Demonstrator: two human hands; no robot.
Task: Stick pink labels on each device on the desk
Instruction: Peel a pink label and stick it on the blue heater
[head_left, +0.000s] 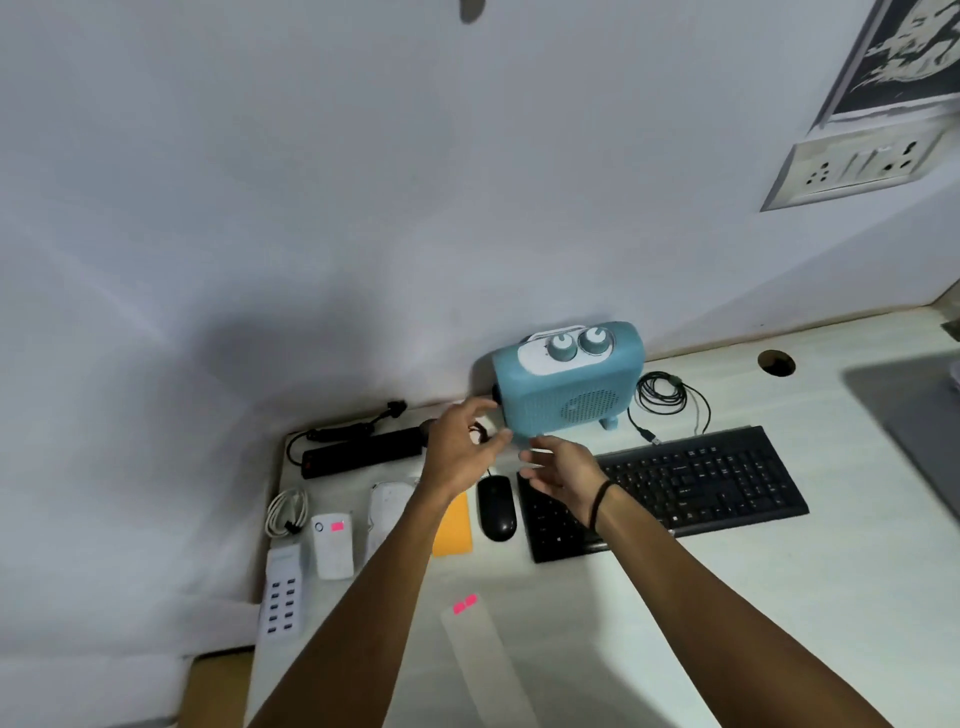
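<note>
- Head view: left hand (462, 447) reaches to the lower left corner of the blue heater (569, 382), fingers loosely curved, thumb and forefinger close together by that corner. Whether a label is pinched there, cannot tell; nothing pink shows at the fingertips.
- Right hand (563, 470) hovers just below the heater's front edge, fingers spread and relaxed, holding nothing visible. Black band on that wrist.
- Heater stands upright against the wall, two knobs on top, grille facing out. No pink label seen on its visible faces.
- Label supply: backing strip (480, 654) lies on the desk (779, 597) near the person, between the forearms, with pink labels (465, 604) at its far end. Well apart from both hands.
- Done so far, by judgement: only the small white device (332, 543) at the left carries a pink label (337, 526).
- Left to do, as far as visible: heater, keyboard (691, 483), mouse (496, 506), black power strip (363, 452), white multi-port charger (280, 597), and the white unit (389, 501) partly hidden behind the left forearm show no pink.
- Judged early in the task; the heater looks like the device in hand.
</note>
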